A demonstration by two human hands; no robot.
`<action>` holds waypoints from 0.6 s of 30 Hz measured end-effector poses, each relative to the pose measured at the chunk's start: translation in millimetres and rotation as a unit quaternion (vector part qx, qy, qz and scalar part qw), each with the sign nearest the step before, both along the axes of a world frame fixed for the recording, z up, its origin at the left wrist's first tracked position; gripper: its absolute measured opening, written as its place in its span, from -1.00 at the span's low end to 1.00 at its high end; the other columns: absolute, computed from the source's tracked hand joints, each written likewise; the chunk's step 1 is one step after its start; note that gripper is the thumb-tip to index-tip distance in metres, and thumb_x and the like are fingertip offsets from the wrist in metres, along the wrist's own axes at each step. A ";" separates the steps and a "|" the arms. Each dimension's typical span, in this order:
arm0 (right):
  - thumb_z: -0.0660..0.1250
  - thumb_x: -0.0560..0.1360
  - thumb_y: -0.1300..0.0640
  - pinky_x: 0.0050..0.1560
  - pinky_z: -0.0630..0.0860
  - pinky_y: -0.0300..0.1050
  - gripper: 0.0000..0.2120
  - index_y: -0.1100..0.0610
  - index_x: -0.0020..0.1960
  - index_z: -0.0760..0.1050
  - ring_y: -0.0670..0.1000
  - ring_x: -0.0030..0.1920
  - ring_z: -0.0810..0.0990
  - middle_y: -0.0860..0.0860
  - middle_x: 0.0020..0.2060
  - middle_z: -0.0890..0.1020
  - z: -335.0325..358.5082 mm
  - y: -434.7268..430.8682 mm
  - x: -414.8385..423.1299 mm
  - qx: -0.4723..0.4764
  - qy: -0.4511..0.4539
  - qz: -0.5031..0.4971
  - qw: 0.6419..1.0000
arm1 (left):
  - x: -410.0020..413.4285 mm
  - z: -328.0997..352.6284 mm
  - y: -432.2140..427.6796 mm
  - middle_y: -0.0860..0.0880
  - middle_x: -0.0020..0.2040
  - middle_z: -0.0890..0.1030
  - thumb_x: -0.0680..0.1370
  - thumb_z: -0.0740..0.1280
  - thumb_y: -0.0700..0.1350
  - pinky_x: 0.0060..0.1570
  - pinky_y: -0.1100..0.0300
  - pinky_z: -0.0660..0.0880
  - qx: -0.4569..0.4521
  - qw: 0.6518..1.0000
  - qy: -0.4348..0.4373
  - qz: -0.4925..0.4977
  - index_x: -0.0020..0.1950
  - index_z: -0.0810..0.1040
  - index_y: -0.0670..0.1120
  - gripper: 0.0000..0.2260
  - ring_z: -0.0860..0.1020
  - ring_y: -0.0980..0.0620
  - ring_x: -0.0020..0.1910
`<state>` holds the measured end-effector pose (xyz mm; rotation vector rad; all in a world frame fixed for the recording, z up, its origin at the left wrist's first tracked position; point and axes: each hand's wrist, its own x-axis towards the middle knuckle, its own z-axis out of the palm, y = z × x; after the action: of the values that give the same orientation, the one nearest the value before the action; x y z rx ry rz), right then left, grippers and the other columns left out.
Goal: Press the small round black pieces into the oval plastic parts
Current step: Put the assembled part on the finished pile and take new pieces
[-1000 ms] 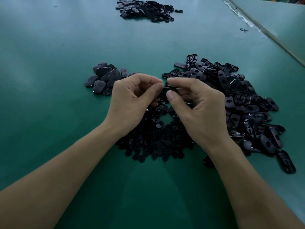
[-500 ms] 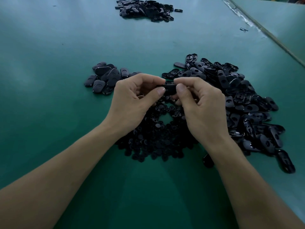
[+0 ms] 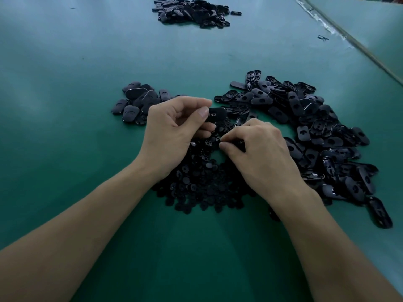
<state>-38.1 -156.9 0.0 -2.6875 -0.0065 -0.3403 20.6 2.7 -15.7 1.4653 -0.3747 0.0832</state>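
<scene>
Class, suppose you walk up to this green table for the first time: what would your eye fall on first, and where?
The two bare hands at the centre: the left hand pinches one oval part, while the right hand dips into the heap of small round pieces below. Next, a big heap of oval parts sprawls on the right, with a smaller pile on the left.
</scene>
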 end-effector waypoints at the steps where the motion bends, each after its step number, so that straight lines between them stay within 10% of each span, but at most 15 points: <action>1: 0.40 0.56 -0.03 0.10 0.44 -0.11 -0.83 -0.03 0.08 0.69 0.03 0.07 0.51 -0.05 -0.05 0.57 0.6 0.3 -0.6 0.006 -0.001 -0.001 1.000 | 0.0 0.0 0.1 0.06 -0.25 0.69 0.62 0.34 -0.32 -0.19 0.26 0.61 0.000 1.000 0.002 0.001 0.02 0.65 -0.08 -0.83 0.70 0.04 -0.24; 18: 0.36 0.61 0.07 -0.27 0.49 -0.16 -0.88 0.11 -0.04 0.56 -0.09 -0.30 0.60 -0.11 -0.34 0.62 5.6 5.6 0.7 0.182 -0.123 0.021 0.975 | -0.4 -1.4 2.0 -0.03 -0.23 0.72 0.50 0.45 -0.37 -0.16 0.26 0.61 0.015 1.000 0.007 -0.015 -0.03 0.65 -0.06 -0.79 0.71 0.03 -0.21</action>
<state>-37.4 -151.2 5.6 -2.2663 -0.0684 -0.5969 20.2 4.7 -17.1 1.4896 -0.3875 0.0431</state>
